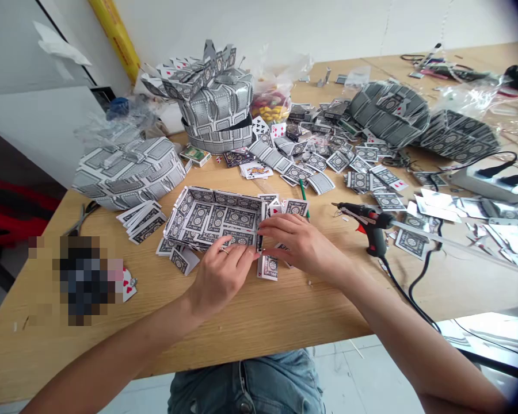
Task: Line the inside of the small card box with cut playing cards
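Both bare hands at a tray built of playing cards. The left hand [224, 270] is closed over the near wall of the card tray [242, 201], its fingers lapped across the rim close to the right corner. The right hand [300, 244] meets that same corner from the other side, fingertips against the end wall; whether they pinch the wall or merely press it cannot be told. The tray lies open side up, extending leftward and away from the grip.

Handling: being of card, the tray is probably very light, its doubled edges fairly stiff but its broad panels apt to bow. The glossy faces may slip under dry fingers, and the seams seem the weakest part. The corner, where two walls brace each other, offers the soundest hold; a squeeze at mid-wall would likely dent it.

Just beside the grip, on the near side, lies a folded card piece [267, 269]; beyond it, a green pencil [303, 192]. To the right, clear of the hand, rests a glue gun [374, 236]. Farther left lie a fan of cards [144, 223] and a lidded woven basket [127, 172]; beyond the tray stretches a scatter of loose cards [300, 172].
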Demonstrator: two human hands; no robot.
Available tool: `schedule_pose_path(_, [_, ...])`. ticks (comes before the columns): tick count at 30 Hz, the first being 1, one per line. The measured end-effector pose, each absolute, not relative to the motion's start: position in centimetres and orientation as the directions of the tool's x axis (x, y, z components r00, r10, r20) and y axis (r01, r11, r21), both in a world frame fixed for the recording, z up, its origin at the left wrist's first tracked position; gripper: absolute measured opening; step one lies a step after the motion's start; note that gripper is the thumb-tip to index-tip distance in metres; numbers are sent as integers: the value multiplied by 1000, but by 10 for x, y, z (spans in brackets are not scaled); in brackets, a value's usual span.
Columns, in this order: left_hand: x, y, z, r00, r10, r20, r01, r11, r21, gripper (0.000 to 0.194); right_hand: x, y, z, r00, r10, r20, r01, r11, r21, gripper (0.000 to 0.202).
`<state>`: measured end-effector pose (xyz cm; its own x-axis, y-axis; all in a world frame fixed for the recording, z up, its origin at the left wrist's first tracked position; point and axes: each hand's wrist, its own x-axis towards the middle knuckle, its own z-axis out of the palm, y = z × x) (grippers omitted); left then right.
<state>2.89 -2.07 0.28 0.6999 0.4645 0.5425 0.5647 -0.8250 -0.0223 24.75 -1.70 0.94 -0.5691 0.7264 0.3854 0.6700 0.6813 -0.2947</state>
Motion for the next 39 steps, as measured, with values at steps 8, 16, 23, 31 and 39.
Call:
schedule_pose_path(8, [14,-2,-4,714,528,460,459,-849,262,16,247,-16,13,-564,754,336,687,655,-317,24])
schedule_pose_path(16, [-2,8,8,743,483,464,419,-875,241,16,244,-56,9,-418,881,220,780,472,-411,24])
schedule_pose_path(23, [-27,20,16,712,481,512,447,-872,198,16,237,-62,-1,-470,880,62,841,468,-272,55])
schedule_pose_path(31, [-23,7,34,647,474,597,436,-873,221,14,254,-78,44,-282,959,-21,654,176,-736,48])
schedule_pose_path(39, [-24,18,3,752,438,493,378,-899,221,14,229,-69,67,-158,984,-77,673,51,-737,40])
